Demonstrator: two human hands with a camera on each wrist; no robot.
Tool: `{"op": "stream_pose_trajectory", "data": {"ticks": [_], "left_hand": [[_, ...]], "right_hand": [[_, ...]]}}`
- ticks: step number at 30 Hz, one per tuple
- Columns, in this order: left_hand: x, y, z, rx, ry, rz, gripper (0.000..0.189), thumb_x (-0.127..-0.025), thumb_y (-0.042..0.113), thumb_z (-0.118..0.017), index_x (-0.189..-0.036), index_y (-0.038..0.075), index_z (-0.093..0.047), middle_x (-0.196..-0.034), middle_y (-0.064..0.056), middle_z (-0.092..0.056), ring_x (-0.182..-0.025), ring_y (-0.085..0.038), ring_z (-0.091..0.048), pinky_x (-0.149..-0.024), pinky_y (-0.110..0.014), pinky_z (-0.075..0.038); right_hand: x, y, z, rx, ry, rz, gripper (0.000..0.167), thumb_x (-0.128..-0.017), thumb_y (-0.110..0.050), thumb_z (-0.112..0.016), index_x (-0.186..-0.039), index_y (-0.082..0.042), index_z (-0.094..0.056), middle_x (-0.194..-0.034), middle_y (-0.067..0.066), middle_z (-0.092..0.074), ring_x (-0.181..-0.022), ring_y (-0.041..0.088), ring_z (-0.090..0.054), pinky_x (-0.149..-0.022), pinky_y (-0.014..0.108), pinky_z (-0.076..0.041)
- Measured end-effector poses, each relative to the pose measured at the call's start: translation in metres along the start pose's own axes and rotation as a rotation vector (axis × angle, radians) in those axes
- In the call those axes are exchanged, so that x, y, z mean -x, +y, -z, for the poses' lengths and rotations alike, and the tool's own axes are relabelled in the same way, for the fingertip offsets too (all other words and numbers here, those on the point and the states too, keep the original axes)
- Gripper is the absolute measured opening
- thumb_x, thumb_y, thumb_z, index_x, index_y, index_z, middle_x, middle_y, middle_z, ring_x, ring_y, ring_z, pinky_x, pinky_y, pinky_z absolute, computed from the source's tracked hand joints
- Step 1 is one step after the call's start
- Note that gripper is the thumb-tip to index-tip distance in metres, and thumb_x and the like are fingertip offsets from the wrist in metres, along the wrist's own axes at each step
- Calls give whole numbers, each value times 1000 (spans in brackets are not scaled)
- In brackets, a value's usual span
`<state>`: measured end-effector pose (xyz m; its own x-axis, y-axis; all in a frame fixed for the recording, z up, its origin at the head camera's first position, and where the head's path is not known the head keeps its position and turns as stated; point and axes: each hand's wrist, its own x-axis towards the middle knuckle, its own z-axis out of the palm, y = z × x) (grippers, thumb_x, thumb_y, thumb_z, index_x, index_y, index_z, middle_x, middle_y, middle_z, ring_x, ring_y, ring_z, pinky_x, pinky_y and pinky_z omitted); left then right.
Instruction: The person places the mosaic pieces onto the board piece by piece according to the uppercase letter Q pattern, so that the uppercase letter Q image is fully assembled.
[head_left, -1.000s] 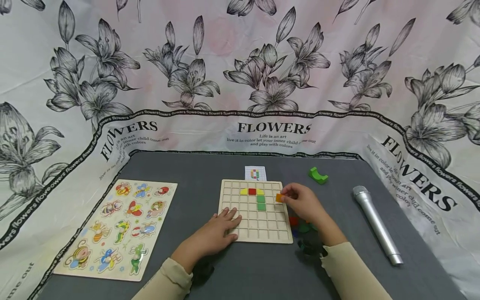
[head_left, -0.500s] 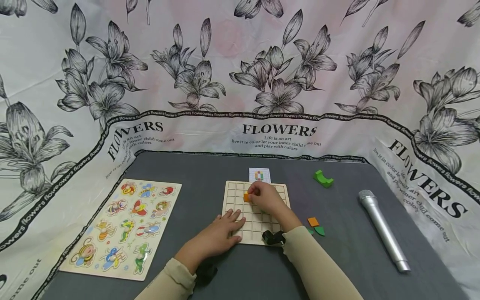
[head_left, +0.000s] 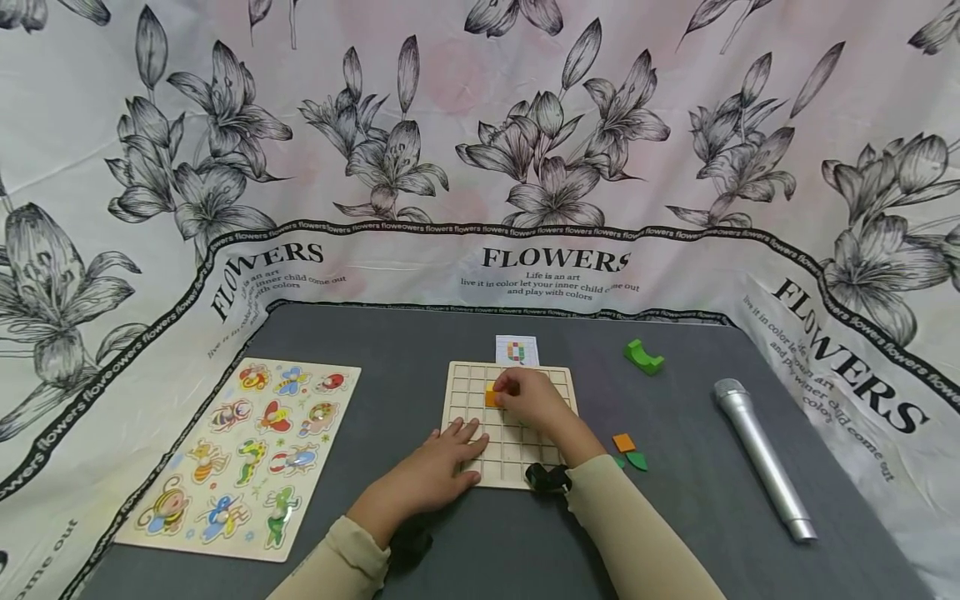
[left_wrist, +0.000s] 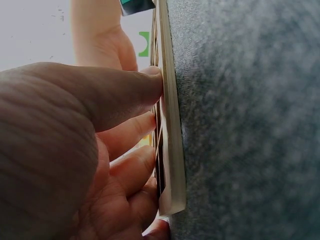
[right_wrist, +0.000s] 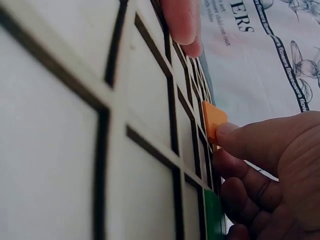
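Note:
A wooden grid board lies on the grey table. My left hand rests on its left front part with fingers spread, and the left wrist view shows the thumb against the board's edge. Over the upper left of the grid, my right hand pinches an orange square tile between thumb and fingers. In the right wrist view that orange tile stands tilted at the grid surface. A green tile sits in the grid beneath the right fingers. The right hand hides other tiles in the head view.
A small pattern card lies behind the board. To the right are a loose orange tile, green leaf-shaped pieces, a green arch block and a silver microphone. An insect puzzle board lies at the left.
My right hand has carried the orange tile leftward from the board's right edge to its upper left, staying about there for the last half second. My left hand has stayed on the board.

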<state>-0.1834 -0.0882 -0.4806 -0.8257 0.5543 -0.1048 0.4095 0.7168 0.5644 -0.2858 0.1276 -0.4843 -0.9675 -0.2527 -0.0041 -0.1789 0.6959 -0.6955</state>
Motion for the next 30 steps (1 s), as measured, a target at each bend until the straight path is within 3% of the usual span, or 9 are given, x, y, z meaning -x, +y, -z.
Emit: {"op": "stream_pose_trajectory", "data": {"ticks": [10, 16, 20, 22, 26, 30], "left_hand": [[-3, 1, -4, 4, 0, -6, 60, -107, 23, -70, -163, 9, -53, -178, -15, -35, -168, -40, -24, -133, -68, -23], [-4, 4, -4, 5, -11, 7, 61, -107, 25, -71, -164, 10, -52, -178, -13, -34, -169, -39, -23, -134, -67, -22], [-4, 4, -4, 15, -8, 14, 62, -107, 25, -71, -164, 10, -52, -178, -12, -34, -169, -38, -22, -134, -67, -22], [-4, 3, -4, 15, -7, 21, 62, -107, 25, -71, -164, 10, -51, -179, -12, -33, -169, -38, -22, -134, -67, -22], [-3, 0, -4, 20, -10, 28, 62, -107, 25, -71, -164, 11, -51, -179, -11, -33, -170, -37, -21, -134, -66, -21], [-3, -2, -3, 11, -5, 26, 62, -107, 25, -70, -164, 11, -51, -179, -11, -33, -169, -36, -22, -134, -67, -21]], "right_hand": [[4, 2, 2, 49, 7, 26, 3, -102, -12, -78, -104, -11, -80, -97, 1, -74, -88, 18, -63, -89, 41, -56], [15, 13, 28, -22, 101, 58, 13, -105, -15, -75, -115, -8, -80, -101, 5, -73, -84, 19, -60, -73, 35, -52], [31, 34, 66, -43, 178, 22, 21, -108, -18, -71, -123, -5, -78, -100, 9, -70, -84, 23, -57, -69, 34, -48], [43, 49, 85, -30, 178, -9, 24, -108, -19, -70, -126, -4, -77, -104, 11, -70, -87, 23, -58, -71, 35, -49], [73, 85, 112, 13, 105, -51, 28, -108, -21, -71, -130, -3, -75, -111, 11, -74, -90, 20, -63, -74, 35, -53], [100, 113, 123, 40, 15, -34, 28, -106, -20, -73, -127, -1, -76, -106, 9, -76, -86, 13, -64, -74, 31, -54]]}}
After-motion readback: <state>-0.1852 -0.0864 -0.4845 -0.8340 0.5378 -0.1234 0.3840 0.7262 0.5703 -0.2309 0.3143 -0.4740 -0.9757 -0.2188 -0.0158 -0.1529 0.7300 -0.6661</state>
